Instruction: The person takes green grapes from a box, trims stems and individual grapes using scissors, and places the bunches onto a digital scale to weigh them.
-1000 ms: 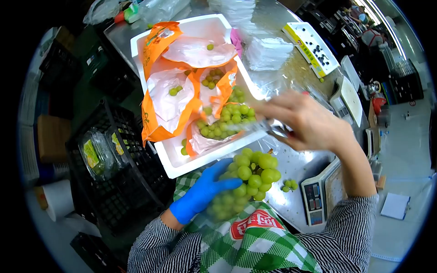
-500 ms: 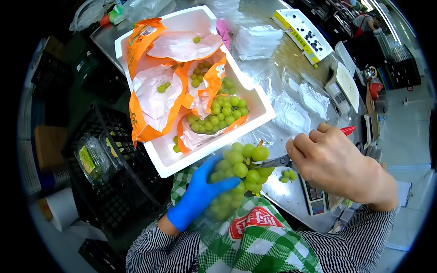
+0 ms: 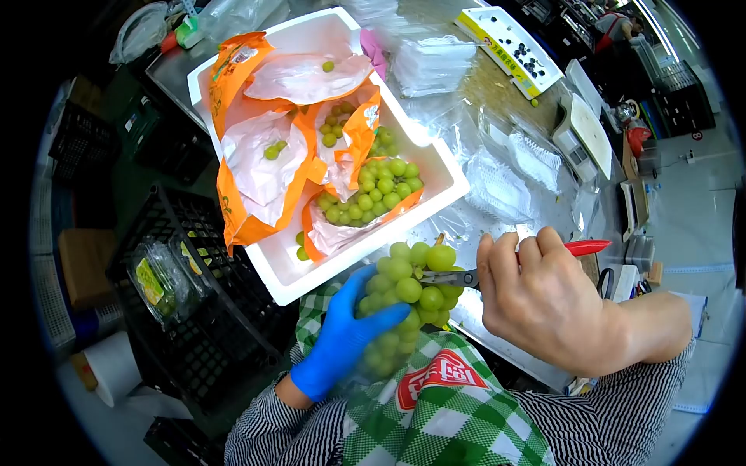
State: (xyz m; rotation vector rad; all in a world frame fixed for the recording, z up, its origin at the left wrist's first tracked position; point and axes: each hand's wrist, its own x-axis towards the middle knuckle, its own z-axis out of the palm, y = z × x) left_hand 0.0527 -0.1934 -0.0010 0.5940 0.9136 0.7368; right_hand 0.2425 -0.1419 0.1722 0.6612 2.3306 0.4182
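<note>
My left hand [image 3: 346, 330], in a blue glove, is wrapped round a bunch of green grapes [image 3: 408, 291] held up before the green checked apron [image 3: 443, 412]. Bare, my right hand [image 3: 540, 303] grips a pair of scissors with red handles [image 3: 587, 247]. Their dark blades [image 3: 451, 277] reach in among the grapes near the top of the bunch, by the brown stem. Whether the blades are closed on a stalk I cannot tell. Just beyond the bunch stands a white foam box [image 3: 447, 182] with orange-edged paper wraps [image 3: 260, 167] and more green grapes [image 3: 381, 190] inside.
Clear plastic trays [image 3: 497, 190] lie on the metal table, with a scale [image 3: 579, 140] at their right. A white-and-yellow box [image 3: 509, 50] holds dark berries. At the left is a black crate [image 3: 202, 318] with packed clear boxes [image 3: 159, 279]. A person [image 3: 618, 27] stands far back.
My right hand has turned and come slightly lower, so the scissors' red handle shows more and the blades lie flatter among the grapes. The left hand keeps its hold on the bunch.
</note>
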